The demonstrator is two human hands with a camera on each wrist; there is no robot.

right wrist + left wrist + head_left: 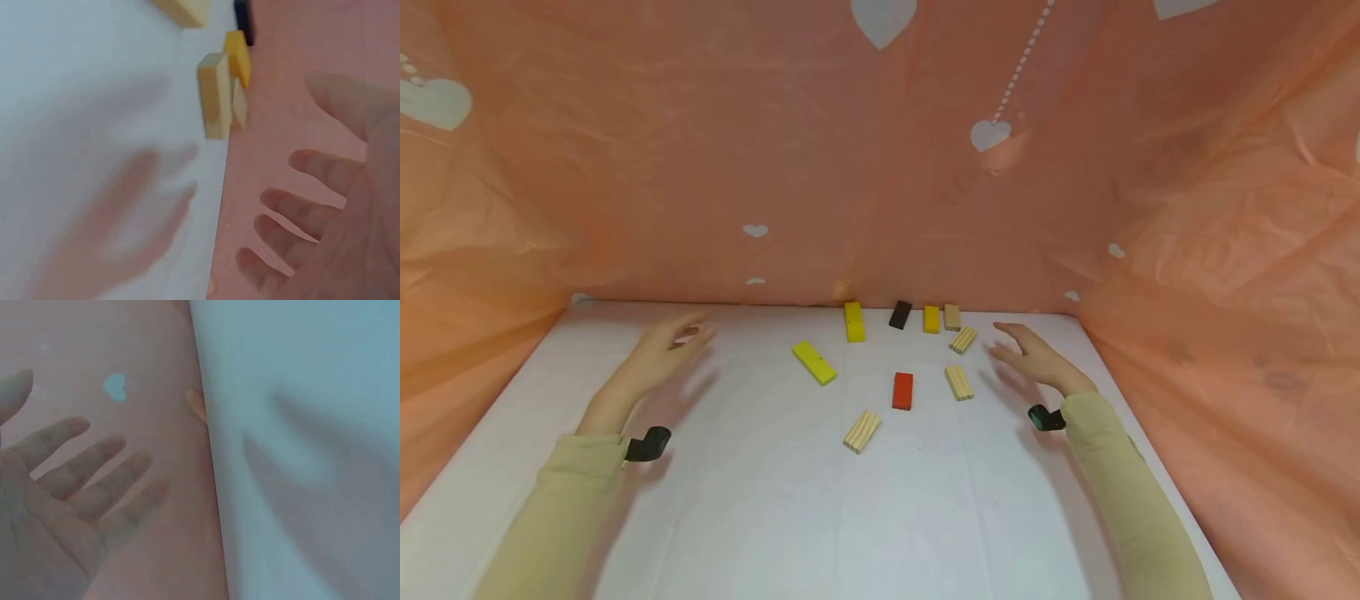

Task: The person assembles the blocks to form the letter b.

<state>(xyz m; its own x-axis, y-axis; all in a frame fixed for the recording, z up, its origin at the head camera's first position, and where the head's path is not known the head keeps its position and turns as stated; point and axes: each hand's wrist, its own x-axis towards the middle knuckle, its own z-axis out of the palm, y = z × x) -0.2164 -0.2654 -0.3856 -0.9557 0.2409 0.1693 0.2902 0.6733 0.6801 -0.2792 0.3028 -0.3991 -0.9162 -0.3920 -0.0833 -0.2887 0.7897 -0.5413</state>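
Note:
Over the left part of the white table, my left hand (657,354) hovers with relaxed fingers and holds nothing. Its spread fingers show in the left wrist view. My right hand (1037,360) hangs above the right side, fingers loosely extended, also holding nothing. Nearest to it are two pale wooden blocks (962,340) (959,383), a tan block (952,317) and an orange-yellow block (931,319). A dark block (900,315) and a yellow block (853,322) lie along the back. A yellow-green block (814,363), a red block (902,391) and another pale wooden block (862,431) lie nearer.
The white table (760,517) carries the scattered blocks. An orange curtain (850,167) with pale hearts rises behind its back edge and along both sides. A dark strap piece (649,444) sits at the left wrist, and a similar one (1047,417) at the right.

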